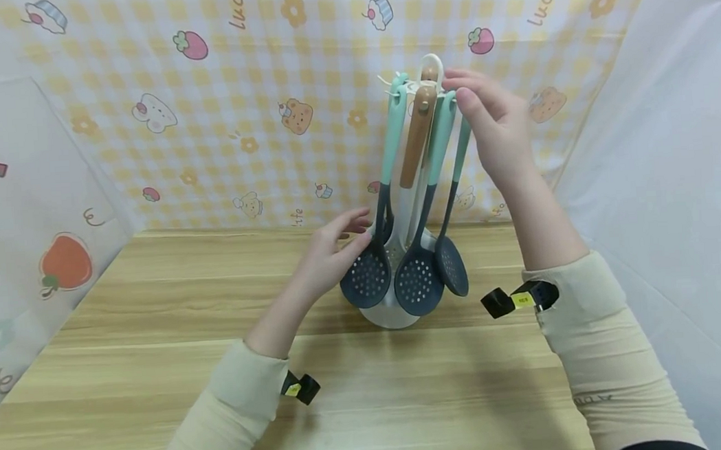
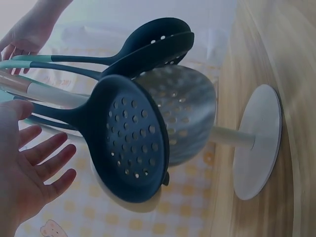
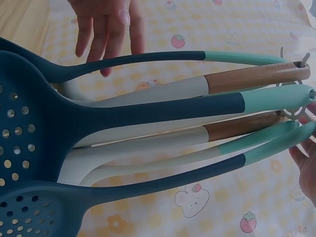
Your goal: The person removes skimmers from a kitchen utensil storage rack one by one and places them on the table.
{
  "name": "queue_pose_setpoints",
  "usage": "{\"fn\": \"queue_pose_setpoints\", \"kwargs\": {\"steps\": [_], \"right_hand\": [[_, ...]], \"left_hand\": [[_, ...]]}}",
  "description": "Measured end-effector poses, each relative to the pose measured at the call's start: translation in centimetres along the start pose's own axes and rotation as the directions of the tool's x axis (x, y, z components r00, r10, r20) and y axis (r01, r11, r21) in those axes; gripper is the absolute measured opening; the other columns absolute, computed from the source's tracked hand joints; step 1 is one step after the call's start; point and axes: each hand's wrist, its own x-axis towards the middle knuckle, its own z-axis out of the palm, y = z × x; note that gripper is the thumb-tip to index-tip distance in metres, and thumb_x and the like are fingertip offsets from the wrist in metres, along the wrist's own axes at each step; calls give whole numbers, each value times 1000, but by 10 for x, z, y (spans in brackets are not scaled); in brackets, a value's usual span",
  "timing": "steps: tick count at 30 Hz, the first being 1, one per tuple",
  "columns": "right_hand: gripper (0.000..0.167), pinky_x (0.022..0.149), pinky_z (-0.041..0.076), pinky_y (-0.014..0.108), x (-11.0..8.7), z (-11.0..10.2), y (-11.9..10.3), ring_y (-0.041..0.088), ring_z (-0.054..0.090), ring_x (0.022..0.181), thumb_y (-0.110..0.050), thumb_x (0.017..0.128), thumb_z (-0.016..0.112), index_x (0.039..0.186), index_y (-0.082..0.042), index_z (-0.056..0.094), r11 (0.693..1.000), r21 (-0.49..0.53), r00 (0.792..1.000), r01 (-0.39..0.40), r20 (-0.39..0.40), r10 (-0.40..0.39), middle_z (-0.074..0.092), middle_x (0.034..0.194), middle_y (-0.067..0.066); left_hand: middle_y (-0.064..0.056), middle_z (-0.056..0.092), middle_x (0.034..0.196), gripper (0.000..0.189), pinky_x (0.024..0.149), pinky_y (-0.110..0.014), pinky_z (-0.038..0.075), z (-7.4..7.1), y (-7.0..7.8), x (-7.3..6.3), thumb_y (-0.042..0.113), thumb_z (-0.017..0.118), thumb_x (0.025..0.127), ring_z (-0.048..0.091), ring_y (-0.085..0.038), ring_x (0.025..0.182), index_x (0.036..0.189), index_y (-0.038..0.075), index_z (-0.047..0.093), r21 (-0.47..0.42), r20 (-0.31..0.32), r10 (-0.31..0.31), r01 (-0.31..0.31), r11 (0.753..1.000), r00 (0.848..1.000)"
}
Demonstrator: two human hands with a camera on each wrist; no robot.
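Observation:
A white utensil rack [image 2: 261, 143] with a round base carries several hanging utensils. My left hand [image 1: 331, 254] is at the neck of a dark slotted skimmer [image 1: 366, 277], its fingers spread and the thumb by the stem. A second skimmer [image 1: 418, 281] hangs at the front, and a smaller skimmer [image 1: 452, 266] at the right. At the rack's top, my right hand [image 1: 499, 120] is beside the smaller skimmer's mint handle [image 1: 463, 139]. Its fingers look mostly straight and reach behind the top; the thumb touches near the handle's end. The fingertips are partly hidden.
Utensils with wooden handles [image 1: 418, 137] hang among the mint ones, with a pale perforated head [image 2: 192, 123] behind the skimmers. The rack stands on a wooden table [image 1: 175, 333], close to a yellow checked cloth [image 1: 205, 124]. A white cloth [image 1: 697, 163] hangs at the right.

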Motion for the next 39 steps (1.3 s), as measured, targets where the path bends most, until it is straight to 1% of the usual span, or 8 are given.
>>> {"fn": "queue_pose_setpoints", "kwargs": {"steps": [8, 11, 16, 17, 20, 25, 32, 39], "right_hand": [[22, 105, 34, 33, 3, 0, 7, 21, 54, 118, -18, 91, 60, 101, -2, 73, 997, 43, 997, 71, -24, -70, 67, 113, 7], [21, 104, 35, 34, 3, 0, 9, 23, 56, 116, -15, 91, 61, 98, 2, 72, 991, 37, 991, 132, -18, -131, 69, 107, 7], [22, 103, 37, 35, 4, 1, 8, 24, 58, 112, -16, 90, 62, 91, 4, 71, 983, 43, 984, 179, -25, -178, 71, 100, 4], [24, 102, 38, 35, 4, 2, 6, 25, 58, 111, -16, 90, 61, 90, 6, 70, 979, 30, 980, 201, -23, -200, 71, 99, 4], [26, 101, 39, 36, 2, 5, -3, 25, 60, 109, -17, 90, 61, 87, 7, 69, 976, 36, 976, 215, -37, -213, 71, 96, 3], [22, 101, 39, 35, -1, 9, -16, 24, 61, 106, -17, 89, 62, 84, 2, 71, 982, 72, 983, 177, -70, -172, 71, 92, 2], [22, 99, 41, 37, 0, 12, -15, 23, 62, 101, -13, 86, 64, 79, 7, 69, 972, 90, 974, 215, -93, -206, 70, 88, 3], [26, 96, 43, 36, 1, 14, -17, 20, 63, 96, -15, 84, 62, 77, 10, 66, 972, 39, 967, 233, -111, -228, 70, 86, 3]], "left_hand": [[-7, 63, 118, 39, 94, -38, 45, 6, 1, 1, 19, 55, 98, 59, -16, 106, 136, 9, 51, -33, 9, 12, -12, 999, 1000], [-7, 63, 118, 39, 95, -37, 44, 8, 1, 2, 20, 55, 99, 59, -16, 106, 136, 10, 52, -42, 14, 1, -1, 999, 1000], [-6, 63, 117, 39, 95, -36, 44, 11, -1, 3, 22, 54, 99, 59, -15, 106, 136, 10, 52, -36, 22, -25, 26, 999, 999], [-7, 63, 117, 39, 95, -36, 44, 12, -2, 4, 22, 53, 99, 59, -16, 106, 136, 9, 51, -35, 26, -27, 28, 999, 999], [-7, 63, 116, 39, 95, -36, 44, 14, -3, 4, 22, 52, 100, 59, -16, 106, 136, 8, 51, -25, 32, -39, 40, 999, 999], [-10, 64, 115, 38, 95, -38, 45, 17, -3, 3, 21, 53, 100, 59, -18, 107, 135, 7, 52, -35, 33, -45, 46, 998, 998], [-13, 66, 114, 39, 95, -41, 45, 18, -2, 2, 21, 53, 100, 59, -24, 109, 135, 5, 52, -60, 23, -58, 59, 996, 998], [-12, 66, 112, 40, 93, -41, 46, 18, -2, 3, 21, 53, 100, 60, -25, 107, 135, 4, 51, -42, 23, -66, 67, 997, 998]]}}
